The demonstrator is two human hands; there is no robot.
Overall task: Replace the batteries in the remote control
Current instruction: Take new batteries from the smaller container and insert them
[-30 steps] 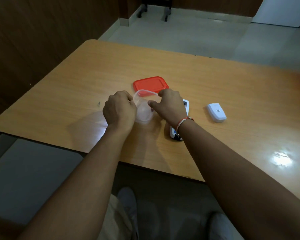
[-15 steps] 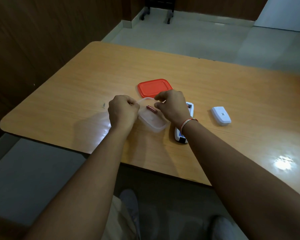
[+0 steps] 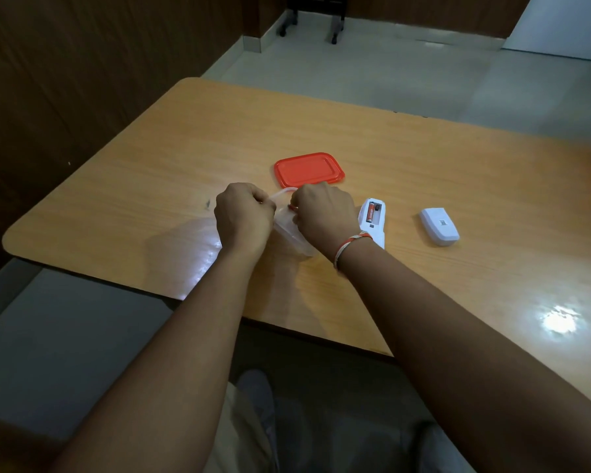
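Observation:
A white remote control (image 3: 374, 221) lies face down on the wooden table (image 3: 406, 158), its battery bay uncovered with one red battery (image 3: 372, 212) inside. Its white battery cover (image 3: 439, 226) lies to the right. My left hand (image 3: 244, 218) grips the rim of a clear plastic container (image 3: 292, 232), tilting it. My right hand (image 3: 323, 215) reaches into the container and pinches a small red battery (image 3: 292, 207) at its fingertips; most of that battery is hidden.
The container's red lid (image 3: 308, 169) lies flat just behind my hands. The table's near edge runs below my forearms, with my knees and shoes under it. A dark wood wall stands to the left; chair legs stand far back on the floor.
My right hand has closed its fingers on the red battery inside the container and slid left, uncovering the remote's battery bay. The left hand keeps the container tilted.

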